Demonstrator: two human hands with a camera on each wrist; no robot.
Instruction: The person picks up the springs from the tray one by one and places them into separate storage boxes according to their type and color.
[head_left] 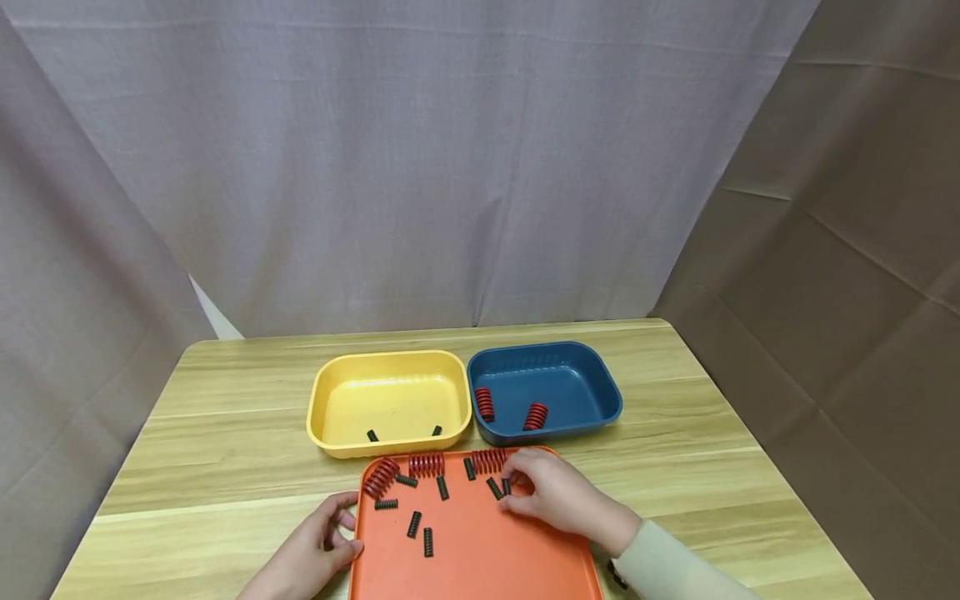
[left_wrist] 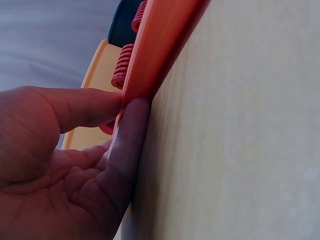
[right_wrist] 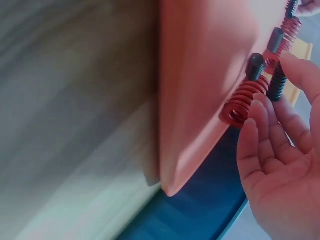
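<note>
Small dark springs and larger red springs lie on an orange tray (head_left: 487, 567). My right hand (head_left: 551, 493) is over the tray's far right part, pinching a small dark spring (right_wrist: 277, 85) between thumb and index finger. Beside it a red spring (right_wrist: 243, 102) and another dark spring (right_wrist: 255, 66) lie close by. At the tray's left edge, my left hand (head_left: 315, 537) grips the rim, with the thumb and a finger meeting on it in the left wrist view. More dark springs, such as one near the middle (head_left: 428, 542), are spread to the left.
Behind the tray stand a yellow bin (head_left: 390, 392) with two dark springs and a blue bin (head_left: 558, 387) with two red springs, side by side. A dark object (head_left: 617, 575) sits by the right sleeve. Grey curtains (head_left: 450, 167) hang behind the wooden table (head_left: 720, 500).
</note>
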